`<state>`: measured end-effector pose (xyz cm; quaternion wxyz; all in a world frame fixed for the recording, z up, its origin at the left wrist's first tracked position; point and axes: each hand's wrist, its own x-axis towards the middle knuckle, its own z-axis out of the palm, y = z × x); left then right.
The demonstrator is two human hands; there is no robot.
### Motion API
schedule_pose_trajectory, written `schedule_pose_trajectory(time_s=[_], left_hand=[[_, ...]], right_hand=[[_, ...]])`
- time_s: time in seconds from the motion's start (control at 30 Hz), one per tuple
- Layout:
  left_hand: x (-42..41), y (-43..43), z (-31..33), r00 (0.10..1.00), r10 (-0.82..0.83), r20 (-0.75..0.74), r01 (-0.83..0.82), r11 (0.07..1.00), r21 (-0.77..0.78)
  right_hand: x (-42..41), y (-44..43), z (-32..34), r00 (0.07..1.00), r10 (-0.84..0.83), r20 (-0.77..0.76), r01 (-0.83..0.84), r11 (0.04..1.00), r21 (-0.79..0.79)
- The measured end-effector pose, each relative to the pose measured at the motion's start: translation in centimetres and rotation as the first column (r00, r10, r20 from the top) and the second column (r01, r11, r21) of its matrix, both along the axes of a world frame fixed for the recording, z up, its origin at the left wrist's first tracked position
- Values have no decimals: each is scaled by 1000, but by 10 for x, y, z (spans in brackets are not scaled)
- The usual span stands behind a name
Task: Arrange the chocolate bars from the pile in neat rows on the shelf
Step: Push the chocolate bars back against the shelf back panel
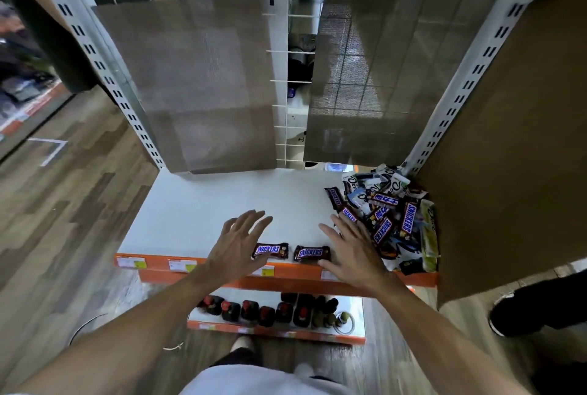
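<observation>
The left hand (pixel 238 244) covers the left end of one Snickers bar (pixel 274 250); whether it touches the wrapper cannot be told. The right hand (pixel 352 248) hides the near left edge of the pile (pixel 397 220), whose lower bars lie buried under the upper ones. The price labels (pixel 131 263) on the front edge of the shelf (pixel 197 213) are too small to read. That shelf cuts off the back row of bottles (pixel 266 313) below. Goods behind the mesh panels (pixel 197 83) are blurred. Both forearms (pixel 127 331) run off the bottom edge.
</observation>
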<state>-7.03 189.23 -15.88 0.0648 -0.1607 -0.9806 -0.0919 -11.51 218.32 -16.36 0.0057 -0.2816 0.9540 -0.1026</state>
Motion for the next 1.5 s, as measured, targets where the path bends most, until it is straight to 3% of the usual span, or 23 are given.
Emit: schedule_pose_trajectory(time_s=[0.3,0.57,1.07,1.5], left_hand=[[19,13,-4,1000,16,16,-15,998,-66],[10,14,-14,1000,7,14,-6,998,-70],[-16,-16,-66,998,-23,56,28,995,-95],[-21,-59,-58,999,20,47,-16,997,-75]], right_hand=[[5,22,-12,999,38,36,-39,999,5],[2,10,-16,997,72,-30,-72,997,-5],[-11,-22,-35,996,60,70,-70,987,147],[-14,-55,-23,995,70,74,-84,975,207]])
